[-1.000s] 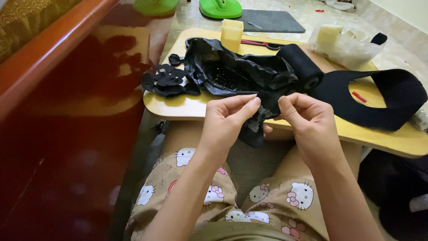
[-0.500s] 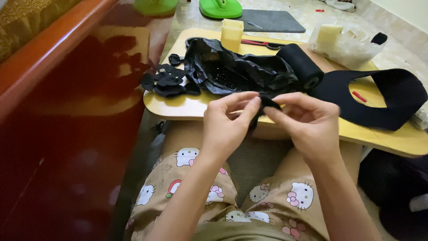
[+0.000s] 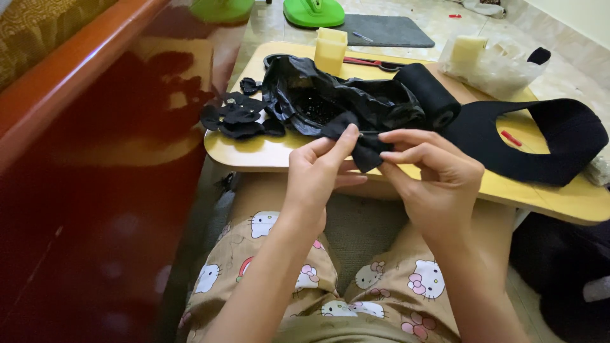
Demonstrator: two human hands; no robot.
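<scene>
**Inspector:** State of the hands?

**Assistant:** The left hand (image 3: pixel 318 174) is curled nearly closed, thumb and forefinger pinching the upper edge of a small piece of black cloth (image 3: pixel 365 149). The right hand (image 3: pixel 435 181) is likewise closed to a pinch, its fingertips (image 3: pixel 389 134) meeting the cloth from the other side. A thin needle appears between the two hands, though it is too fine to confirm.

**Inspector:** Location of the cloth?

**Assistant:** Held just above the near edge of the low yellow table (image 3: pixel 279 152), over the person's lap.

**Inspector:** Surroundings?

**Assistant:** On the table, directly behind the hands, a crumpled black plastic bag (image 3: pixel 330 98); to its left, a small heap of black cloth flowers (image 3: pixel 235 117). A roll of black fabric (image 3: pixel 429 95) lies to the right, its strip (image 3: pixel 546 143) spread across the table. A pale yellow block (image 3: pixel 331 51) stands at the far edge.
</scene>
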